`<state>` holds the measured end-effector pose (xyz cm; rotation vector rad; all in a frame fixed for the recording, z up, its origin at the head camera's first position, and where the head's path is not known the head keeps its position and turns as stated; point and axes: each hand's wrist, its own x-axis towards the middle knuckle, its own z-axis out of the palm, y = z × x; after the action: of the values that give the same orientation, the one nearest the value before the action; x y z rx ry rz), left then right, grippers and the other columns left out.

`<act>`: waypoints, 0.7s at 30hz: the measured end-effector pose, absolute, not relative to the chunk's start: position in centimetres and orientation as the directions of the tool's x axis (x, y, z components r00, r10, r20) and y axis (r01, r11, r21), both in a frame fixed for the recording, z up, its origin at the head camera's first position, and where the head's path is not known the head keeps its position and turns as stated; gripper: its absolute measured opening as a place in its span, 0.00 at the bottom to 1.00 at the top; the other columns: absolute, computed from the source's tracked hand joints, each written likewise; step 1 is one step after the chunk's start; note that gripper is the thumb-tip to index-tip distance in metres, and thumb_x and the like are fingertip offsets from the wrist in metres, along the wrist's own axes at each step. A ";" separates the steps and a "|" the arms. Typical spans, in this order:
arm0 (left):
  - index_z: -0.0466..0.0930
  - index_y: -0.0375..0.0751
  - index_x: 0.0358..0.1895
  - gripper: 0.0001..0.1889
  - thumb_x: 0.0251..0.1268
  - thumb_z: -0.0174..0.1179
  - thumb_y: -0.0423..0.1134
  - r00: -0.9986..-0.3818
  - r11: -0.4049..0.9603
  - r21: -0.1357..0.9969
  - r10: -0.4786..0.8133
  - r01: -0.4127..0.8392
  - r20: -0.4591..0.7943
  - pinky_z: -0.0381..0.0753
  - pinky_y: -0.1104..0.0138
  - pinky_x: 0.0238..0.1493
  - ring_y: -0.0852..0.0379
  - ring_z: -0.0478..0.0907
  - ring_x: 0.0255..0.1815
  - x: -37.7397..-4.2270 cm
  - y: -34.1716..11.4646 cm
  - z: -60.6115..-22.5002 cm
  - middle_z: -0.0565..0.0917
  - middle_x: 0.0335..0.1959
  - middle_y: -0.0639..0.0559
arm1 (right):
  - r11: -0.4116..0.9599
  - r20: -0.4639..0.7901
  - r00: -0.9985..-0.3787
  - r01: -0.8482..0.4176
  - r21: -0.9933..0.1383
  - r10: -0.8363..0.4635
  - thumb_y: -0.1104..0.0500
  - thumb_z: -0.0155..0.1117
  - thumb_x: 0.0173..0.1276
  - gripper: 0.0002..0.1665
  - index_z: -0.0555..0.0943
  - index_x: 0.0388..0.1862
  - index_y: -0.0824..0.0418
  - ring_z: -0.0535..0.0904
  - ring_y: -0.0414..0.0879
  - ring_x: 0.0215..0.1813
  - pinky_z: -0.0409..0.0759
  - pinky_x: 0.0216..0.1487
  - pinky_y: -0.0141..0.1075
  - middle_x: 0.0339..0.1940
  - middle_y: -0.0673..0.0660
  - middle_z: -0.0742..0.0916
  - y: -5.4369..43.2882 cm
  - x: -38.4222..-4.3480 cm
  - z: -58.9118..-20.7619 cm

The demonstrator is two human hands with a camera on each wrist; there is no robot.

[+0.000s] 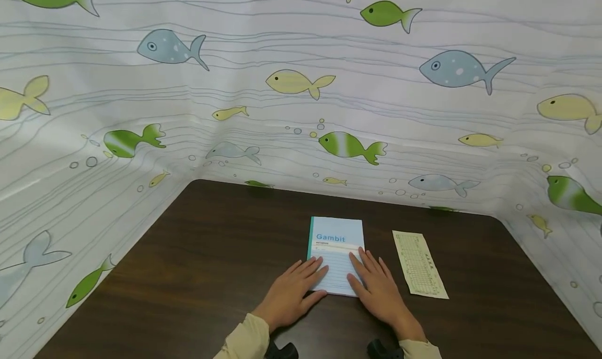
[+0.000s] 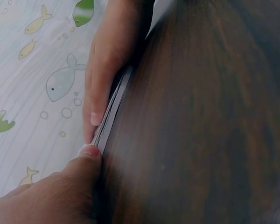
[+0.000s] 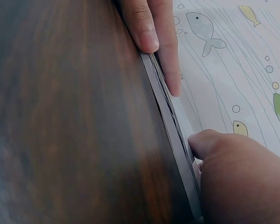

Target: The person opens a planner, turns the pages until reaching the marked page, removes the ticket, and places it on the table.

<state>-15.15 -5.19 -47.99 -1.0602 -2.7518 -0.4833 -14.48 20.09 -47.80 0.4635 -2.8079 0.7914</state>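
A thin notebook (image 1: 336, 226) with a pale cover, a teal spine and the word "Gambit" in blue lies flat on the table. Lined white paper (image 1: 336, 267) covers the lower part of its front. My left hand (image 1: 292, 293) rests on the paper's left side, fingers extended and thumb at the lower edge. On the right side, my right hand (image 1: 376, 286) lies with its fingers spread over the paper. Both wrist views show the book's edge (image 2: 113, 112) side-on, a thin stack of layers (image 3: 170, 121), with fingers resting on top.
To the right of the notebook lies a narrow yellowish slip (image 1: 420, 265) printed with a table. The dark wood-grain table (image 1: 226, 244) is bordered by a white sheet (image 1: 263, 50) with printed fish at the back and sides. Dark wrist devices (image 1: 282, 350) sit below the hands.
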 end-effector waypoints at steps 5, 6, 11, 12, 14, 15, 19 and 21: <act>0.68 0.49 0.79 0.31 0.82 0.45 0.61 -0.734 0.689 0.255 0.625 0.679 0.265 0.61 0.53 0.79 0.54 0.61 0.80 -14.7 -5.4 -48.0 0.67 0.79 0.52 | 0.812 0.258 -0.935 -0.342 -0.473 -0.244 0.45 0.54 0.81 0.35 0.70 0.78 0.61 0.57 0.65 0.82 0.47 0.79 0.66 0.81 0.65 0.66 20.0 -13.9 -47.8; 0.68 0.49 0.79 0.31 0.82 0.46 0.61 -0.736 0.689 0.260 0.620 0.677 0.272 0.61 0.53 0.80 0.54 0.62 0.80 -14.8 -5.4 -47.9 0.67 0.79 0.52 | 0.812 0.263 -0.933 -0.346 -0.469 -0.245 0.45 0.55 0.81 0.35 0.70 0.78 0.61 0.57 0.65 0.82 0.47 0.79 0.66 0.81 0.65 0.66 20.0 -14.0 -47.7; 0.69 0.49 0.78 0.31 0.81 0.50 0.59 -0.746 0.691 0.285 0.590 0.664 0.308 0.60 0.54 0.80 0.54 0.62 0.80 -15.3 -5.3 -47.3 0.67 0.79 0.51 | 0.809 0.285 -0.924 -0.367 -0.459 -0.256 0.45 0.55 0.81 0.35 0.69 0.79 0.61 0.56 0.64 0.83 0.46 0.80 0.65 0.82 0.64 0.66 20.0 -14.9 -46.9; 0.69 0.49 0.78 0.31 0.81 0.50 0.59 -0.751 0.691 0.296 0.589 0.660 0.301 0.59 0.54 0.80 0.55 0.62 0.80 -15.3 -5.3 -47.3 0.67 0.79 0.51 | 0.809 0.283 -0.924 -0.366 -0.461 -0.256 0.45 0.55 0.81 0.35 0.69 0.79 0.61 0.56 0.64 0.83 0.47 0.80 0.65 0.81 0.64 0.66 20.1 -15.0 -46.9; 0.69 0.49 0.78 0.31 0.81 0.50 0.59 -0.756 0.688 0.313 0.592 0.654 0.279 0.59 0.54 0.80 0.54 0.61 0.80 -15.2 -5.3 -47.3 0.67 0.79 0.51 | 0.811 0.270 -0.929 -0.357 -0.464 -0.254 0.45 0.56 0.81 0.35 0.70 0.78 0.61 0.56 0.64 0.82 0.47 0.80 0.66 0.81 0.65 0.66 20.1 -14.9 -47.0; 0.69 0.49 0.78 0.31 0.81 0.50 0.60 -0.759 0.688 0.320 0.594 0.651 0.266 0.59 0.54 0.81 0.54 0.61 0.80 -15.2 -5.3 -47.4 0.67 0.79 0.52 | 0.810 0.263 -0.931 -0.352 -0.468 -0.253 0.45 0.56 0.80 0.35 0.70 0.78 0.62 0.56 0.65 0.82 0.48 0.79 0.67 0.81 0.65 0.66 20.1 -14.8 -47.1; 0.69 0.48 0.78 0.31 0.82 0.49 0.59 -0.767 0.693 0.331 0.596 0.641 0.238 0.59 0.53 0.80 0.54 0.61 0.81 -14.9 -5.4 -47.6 0.66 0.80 0.51 | 0.812 0.237 -0.939 -0.335 -0.478 -0.248 0.45 0.55 0.81 0.35 0.70 0.78 0.62 0.57 0.65 0.82 0.48 0.79 0.67 0.81 0.65 0.66 19.9 -14.6 -47.6; 0.70 0.46 0.77 0.30 0.83 0.47 0.59 -0.772 0.700 0.329 0.590 0.634 0.234 0.60 0.52 0.80 0.53 0.61 0.80 -14.9 -5.2 -47.5 0.67 0.79 0.49 | 0.811 0.223 -0.941 -0.333 -0.481 -0.255 0.45 0.55 0.81 0.35 0.70 0.78 0.63 0.57 0.66 0.82 0.49 0.79 0.68 0.81 0.66 0.66 19.9 -14.6 -47.6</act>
<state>-14.87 -5.19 -47.46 -1.0097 -2.7928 -0.6034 -14.55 19.87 -47.62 0.4652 -2.8474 0.7977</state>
